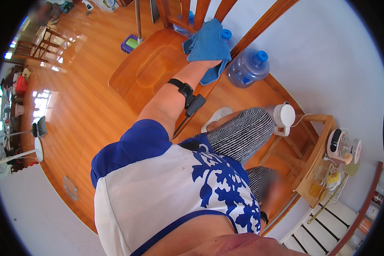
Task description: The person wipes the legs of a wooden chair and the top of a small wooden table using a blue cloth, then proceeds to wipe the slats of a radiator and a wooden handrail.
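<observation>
My left hand (212,63) reaches out to a wooden chair, mostly covered by the blue cloth (208,40) it holds. The cloth lies against the chair back where its slats (183,7) and rail meet the wooden seat (147,67). One corner hangs over the near edge of the seat. A black strap with a small device (187,92) is around my left forearm. My right hand (272,192) is a blur beside my striped trouser leg (243,131), with a dark band on its wrist. Its fingers cannot be made out.
Large clear water bottles with blue caps (248,68) stand behind the chair by the wall. Beyond the seat is a purple and green mop head (129,44). At right, a wooden stand (307,179) holds a kettle (337,147) and jars; a white lidded jug (284,116) is near it.
</observation>
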{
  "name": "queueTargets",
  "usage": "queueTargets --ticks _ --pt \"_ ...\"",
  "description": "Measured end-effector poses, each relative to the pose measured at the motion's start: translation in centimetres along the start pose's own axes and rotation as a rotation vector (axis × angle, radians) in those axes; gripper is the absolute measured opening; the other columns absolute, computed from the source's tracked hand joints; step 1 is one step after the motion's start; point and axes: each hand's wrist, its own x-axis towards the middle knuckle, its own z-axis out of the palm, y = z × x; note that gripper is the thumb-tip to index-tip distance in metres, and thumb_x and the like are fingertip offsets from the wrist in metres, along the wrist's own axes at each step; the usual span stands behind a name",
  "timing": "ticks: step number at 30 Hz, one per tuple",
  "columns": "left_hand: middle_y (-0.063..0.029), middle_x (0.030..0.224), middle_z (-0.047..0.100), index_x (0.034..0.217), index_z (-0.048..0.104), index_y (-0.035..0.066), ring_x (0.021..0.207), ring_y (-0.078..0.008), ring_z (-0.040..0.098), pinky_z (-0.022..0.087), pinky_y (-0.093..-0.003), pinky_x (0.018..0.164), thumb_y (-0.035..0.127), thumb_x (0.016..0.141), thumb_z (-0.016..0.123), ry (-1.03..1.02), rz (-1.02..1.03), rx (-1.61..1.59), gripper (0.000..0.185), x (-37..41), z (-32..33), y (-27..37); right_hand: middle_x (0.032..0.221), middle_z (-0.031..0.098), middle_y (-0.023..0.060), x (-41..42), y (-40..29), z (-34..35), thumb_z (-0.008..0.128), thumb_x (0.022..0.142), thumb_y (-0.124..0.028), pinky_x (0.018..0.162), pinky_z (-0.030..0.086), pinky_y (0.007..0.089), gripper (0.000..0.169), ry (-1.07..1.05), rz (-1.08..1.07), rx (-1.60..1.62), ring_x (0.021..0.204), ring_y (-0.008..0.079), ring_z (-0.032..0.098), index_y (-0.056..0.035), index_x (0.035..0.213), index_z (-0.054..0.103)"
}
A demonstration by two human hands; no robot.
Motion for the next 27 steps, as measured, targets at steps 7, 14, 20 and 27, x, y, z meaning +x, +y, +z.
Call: queueTargets --ticks 7,14,20,27 --pt "-0.0244 0.091 0.059 0.095 0.056 -0.002 0.087 -0.0430 0.058 0.049 -0.0476 0.076 0.014 0.077 0.066 -0.012 -0.007 -0.003 0.025 0.5 0.6 -0.9 0.056 0.054 -0.0005 2.2 6.3 -1.3 0.062 0.093 -0.018 0.039 0.032 0.0218 0.015 -0.029 0.312 0.064 0.043 0.0067 0.043 -0.0035 0.089 0.066" --pt "-0.0245 0.090 0.060 0.094 0.057 -0.002 0.087 -0.0432 0.059 0.049 -0.0476 0.075 0.014 0.077 0.066 -0.009 -0.020 0.008 0.025 0.3 0.6 -0.5 0.057 0.054 -0.0010 2.0 6.2 -1.2 0.063 0.093 -0.019 0.039 0.031 0.0218 0.016 -0.011 0.327 0.050 0.043 0.0065 0.043 -0.0042 0.088 0.065" --pt "-0.0246 0.089 0.060 0.093 0.058 -0.002 0.086 -0.0433 0.059 0.049 -0.0477 0.074 0.015 0.077 0.066 -0.007 -0.027 0.043 0.025 -0.1 1.3 -0.7 0.057 0.055 -0.0011 1.8 6.7 -1.3 0.062 0.093 -0.018 0.040 0.031 0.0216 0.017 -0.009 0.312 0.084 0.044 0.0063 0.043 -0.0027 0.089 0.065" --pt "-0.0248 0.088 0.061 0.092 0.058 -0.002 0.085 -0.0435 0.060 0.050 -0.0477 0.073 0.016 0.077 0.066 -0.006 -0.039 0.053 0.025 0.4 1.8 -1.0 0.057 0.055 -0.0012 1.8 6.5 -1.4 0.062 0.092 -0.017 0.042 0.031 0.0215 0.016 -0.007 0.286 0.086 0.045 0.0060 0.043 -0.0023 0.088 0.066"
